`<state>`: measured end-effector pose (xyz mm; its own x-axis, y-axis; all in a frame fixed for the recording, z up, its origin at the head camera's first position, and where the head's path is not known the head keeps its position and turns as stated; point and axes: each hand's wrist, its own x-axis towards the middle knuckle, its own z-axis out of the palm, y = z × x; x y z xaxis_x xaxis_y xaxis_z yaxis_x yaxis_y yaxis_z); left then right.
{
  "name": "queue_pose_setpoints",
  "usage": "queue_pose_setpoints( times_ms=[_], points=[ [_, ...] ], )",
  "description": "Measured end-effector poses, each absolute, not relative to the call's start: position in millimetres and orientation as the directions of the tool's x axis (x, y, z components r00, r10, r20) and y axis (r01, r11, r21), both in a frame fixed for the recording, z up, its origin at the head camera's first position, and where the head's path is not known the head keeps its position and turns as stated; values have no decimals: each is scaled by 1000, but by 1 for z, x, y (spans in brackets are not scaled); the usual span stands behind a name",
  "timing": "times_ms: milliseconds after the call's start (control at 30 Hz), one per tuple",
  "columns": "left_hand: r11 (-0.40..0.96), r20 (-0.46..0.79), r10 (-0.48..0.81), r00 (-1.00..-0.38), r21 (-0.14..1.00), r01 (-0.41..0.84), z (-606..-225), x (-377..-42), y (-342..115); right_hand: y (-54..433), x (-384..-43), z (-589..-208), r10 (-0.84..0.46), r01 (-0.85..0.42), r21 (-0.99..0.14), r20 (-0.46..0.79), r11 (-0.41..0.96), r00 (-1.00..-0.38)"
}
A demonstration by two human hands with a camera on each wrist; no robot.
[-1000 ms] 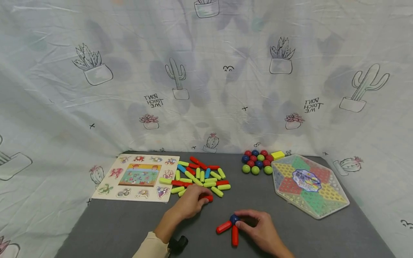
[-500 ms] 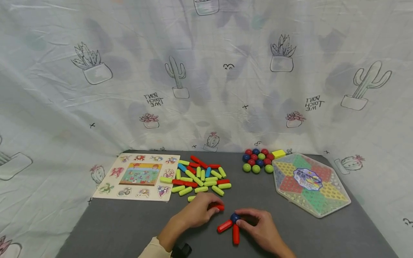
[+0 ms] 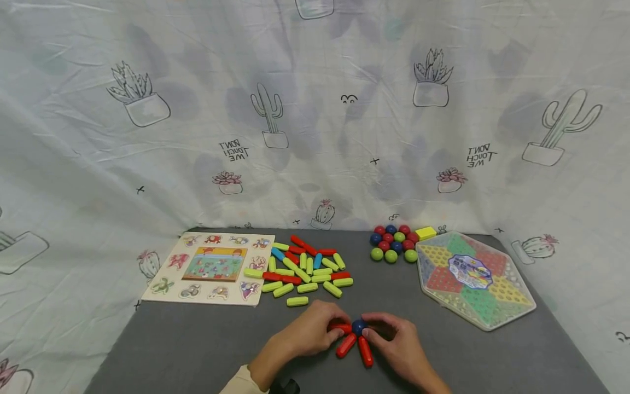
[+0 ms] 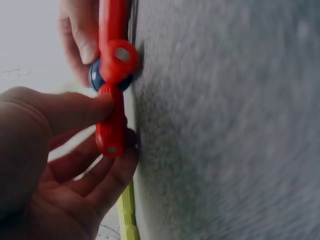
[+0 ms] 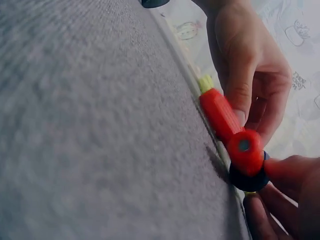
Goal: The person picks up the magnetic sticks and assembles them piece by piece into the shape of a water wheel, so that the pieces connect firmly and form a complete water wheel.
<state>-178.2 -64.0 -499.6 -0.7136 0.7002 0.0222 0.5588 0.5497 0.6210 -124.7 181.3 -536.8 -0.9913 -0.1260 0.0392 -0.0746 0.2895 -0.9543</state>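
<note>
Tabletop (image 3: 187,345), grey, perhaps felted, patterned backdrop (image 3: 315,120), fingers (image 4: 111,185) pinching red rod (image 3: 344,329) and blue ball (image 3: 359,326)

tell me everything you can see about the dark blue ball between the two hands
The dark blue ball looks smooth and glossy; its material could be metal or plastic, the pictures don't settle it. It appears to rest on the gray table, and the right hand pinches it between thumb and fingers. Three red rods fan out from it: two point toward the person, and the third, at its left, is held by the left hand. Their near ends appear to meet the ball.
</note>
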Motion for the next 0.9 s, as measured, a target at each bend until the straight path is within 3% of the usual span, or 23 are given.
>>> queue_pose_setpoints(
  times_ms=[233,467,900],
  points=[
    [559,69,634,-770,647,519,-502,-174,-64,173,-120,-537,-11,-80,-916,83,394,-996],
    [535,32,613,-790,719,444,-502,-172,-64,170,-115,-532,-29,-112,-838,114,534,-993],
    [521,-16,611,-791,760,387,-500,-166,-60,173,-115,-532,-47,-120,-874,111,471,-993]
  ],
)
